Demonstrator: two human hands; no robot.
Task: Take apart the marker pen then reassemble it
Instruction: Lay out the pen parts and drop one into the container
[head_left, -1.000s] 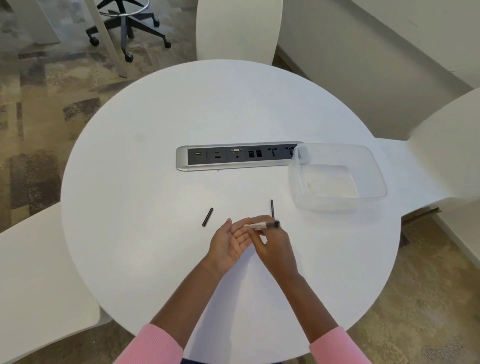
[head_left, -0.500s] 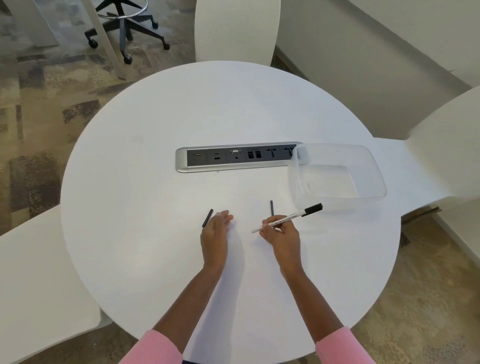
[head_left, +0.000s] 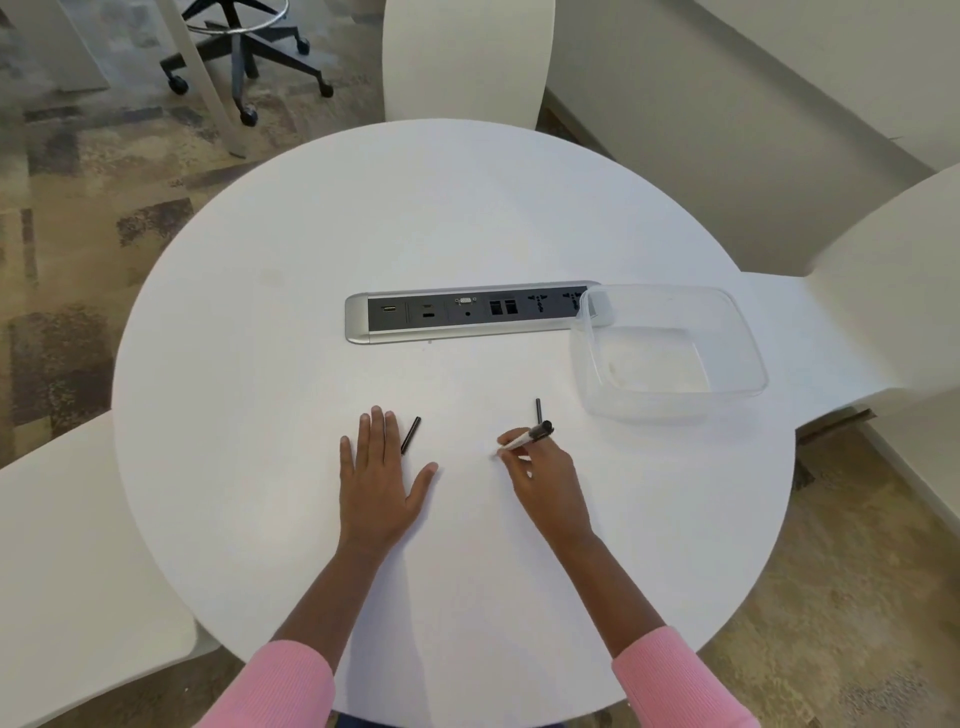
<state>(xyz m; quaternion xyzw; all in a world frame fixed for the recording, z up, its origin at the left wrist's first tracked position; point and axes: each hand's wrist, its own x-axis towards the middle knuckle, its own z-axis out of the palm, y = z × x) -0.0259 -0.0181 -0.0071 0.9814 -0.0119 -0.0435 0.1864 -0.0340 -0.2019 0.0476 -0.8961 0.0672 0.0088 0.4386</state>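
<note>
Left hand (head_left: 382, 478) now spread flat beside the cap (head_left: 410, 435); right hand (head_left: 545, 470) still pinching the marker body (head_left: 524, 439)

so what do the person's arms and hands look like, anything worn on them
Both hands, left hand and right hand, are bare: no gloves, and no rings or watch visible. Pink ribbed knit sleeves cover the upper forearms, with the lower forearms uncovered.

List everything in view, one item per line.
Table: one, white, round, centre.
Socket panel: one, grey and silver, set in the table's middle.
Plastic container: one, clear, table's right side, overlapping the panel's end.
Marker body: one, white with a black end, in the right hand.
Loose black parts: two, one beside the left hand, one beyond the right.
Chairs: white, around the table.
Office chair base: black, far left.
Sleeves: two, pink.
Hands: left flat on the table, right holding the marker body.
</note>
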